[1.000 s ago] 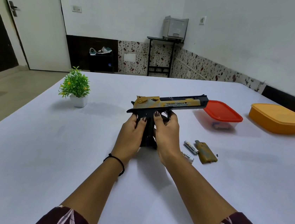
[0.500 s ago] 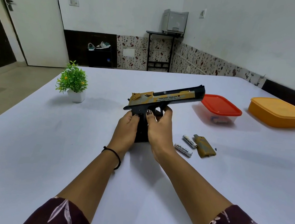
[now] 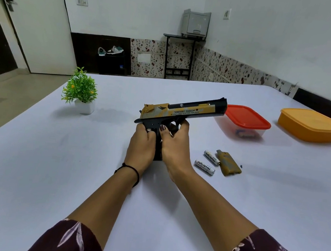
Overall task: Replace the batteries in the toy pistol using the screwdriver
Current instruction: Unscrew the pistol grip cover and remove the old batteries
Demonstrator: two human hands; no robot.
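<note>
The toy pistol (image 3: 182, 111), a moulded plastic piece with a matte black frame and a mustard camouflage slide printed in black lettering, is held upright above the smooth white table (image 3: 32, 161). Its grip is clasped by the left hand (image 3: 142, 143) and the right hand (image 3: 175, 145), fingers curled around it from either side. Two cylindrical white batteries (image 3: 208, 161) and a flat, rounded mustard grip cover (image 3: 229, 163) lie just right of the hands. Farther right sit a clear tub with a glossy red lid (image 3: 247, 116) and an orange lidded tub (image 3: 311, 125).
</note>
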